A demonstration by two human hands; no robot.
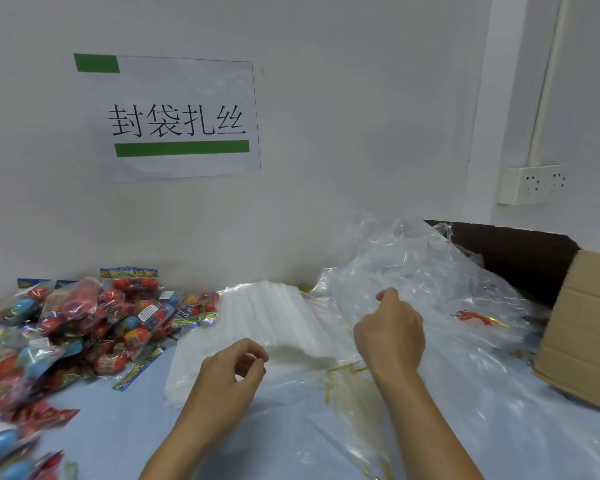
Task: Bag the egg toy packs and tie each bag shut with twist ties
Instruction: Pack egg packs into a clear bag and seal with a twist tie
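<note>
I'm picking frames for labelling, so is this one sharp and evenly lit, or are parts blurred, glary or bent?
Head view: light is soft and even; the white paper wall sign reads sharp; the colourful egg toy packs smear into motion blur at the lower left; the crumpled clear plastic bags carry pale glare; the wide lens tilts the white wall conduit.

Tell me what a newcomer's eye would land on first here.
First the bright heap of egg toy packs at the left of the table, then the white wall sign with green bars above it. In the middle, the left hand and right hand work over a stack of clear bags.
</note>
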